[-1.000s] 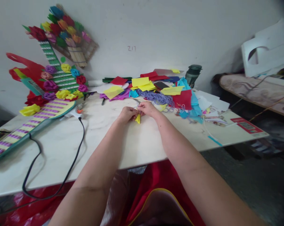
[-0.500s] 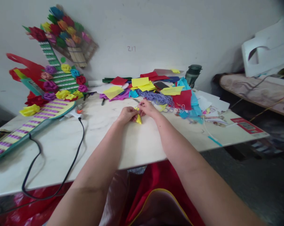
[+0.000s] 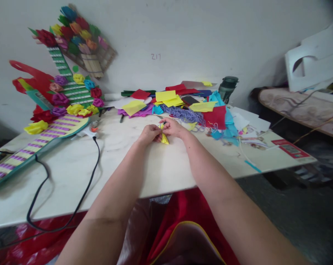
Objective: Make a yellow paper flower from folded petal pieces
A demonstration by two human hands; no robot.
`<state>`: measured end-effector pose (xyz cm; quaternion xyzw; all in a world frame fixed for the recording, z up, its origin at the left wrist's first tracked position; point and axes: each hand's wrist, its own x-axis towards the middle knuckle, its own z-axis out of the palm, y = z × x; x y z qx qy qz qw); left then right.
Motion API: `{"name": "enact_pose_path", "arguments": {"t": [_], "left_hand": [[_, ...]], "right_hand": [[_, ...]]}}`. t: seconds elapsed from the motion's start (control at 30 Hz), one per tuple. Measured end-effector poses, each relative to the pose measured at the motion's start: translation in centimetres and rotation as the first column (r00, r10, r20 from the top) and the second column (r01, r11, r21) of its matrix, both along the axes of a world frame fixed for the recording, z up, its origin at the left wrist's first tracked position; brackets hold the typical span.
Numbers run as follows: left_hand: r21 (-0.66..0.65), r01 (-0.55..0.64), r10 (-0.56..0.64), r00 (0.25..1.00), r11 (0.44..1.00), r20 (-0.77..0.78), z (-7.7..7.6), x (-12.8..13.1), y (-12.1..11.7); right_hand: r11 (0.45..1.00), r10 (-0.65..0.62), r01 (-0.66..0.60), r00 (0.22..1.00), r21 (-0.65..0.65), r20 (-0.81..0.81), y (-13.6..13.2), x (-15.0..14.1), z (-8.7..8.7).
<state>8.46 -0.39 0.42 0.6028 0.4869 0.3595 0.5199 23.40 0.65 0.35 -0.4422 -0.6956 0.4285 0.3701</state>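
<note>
My left hand is closed, pinching a small gathered piece of yellow crepe paper just above the table. The paper's lower end fans out beneath the fingers. Right beside it, my right hand has its fingertips pressed together at the top of the paper. A thin strand of purple yarn shows between the hands, and the right fingers seem to hold it. Its exact path around the paper is too small to make out. Behind the hands lies a tangled heap of purple yarn.
Yellow paper sheets, red paper and a dark green bottle are at the back. On the left stand a flower-covered green striped craft and a white power strip, whose black cord hangs over the front edge.
The right fingers have shifted slightly around the top of the yellow paper. Its fanned end has swung a little to the right. The left hand keeps its pinch.
</note>
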Motion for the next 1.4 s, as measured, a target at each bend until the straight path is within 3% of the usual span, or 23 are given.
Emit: {"name": "enact_pose_path", "arguments": {"t": [0.33,0.53,1.0,1.4], "left_hand": [[-0.005,0.017,-0.017,1.0,1.0,0.005,-0.27,-0.13,0.33],[0.007,0.01,-0.011,1.0,1.0,0.02,-0.68,-0.1,0.61],[0.013,0.017,-0.017,1.0,1.0,-0.002,-0.48,-0.04,0.42],[0.007,0.031,-0.031,0.999,1.0,-0.018,-0.38,-0.08,0.4]], "right_hand": [[0.987,-0.16,0.157,0.984,0.041,0.073,0.01,-0.88,-0.16],[0.996,-0.073,0.076,0.993,-0.035,0.091,0.03,-0.57,-0.05],[0.981,-0.18,0.187,0.978,-0.056,0.11,-0.41,-0.82,0.55],[0.992,-0.078,0.087,0.991,-0.092,0.105,0.06,-0.19,0.42]]}}
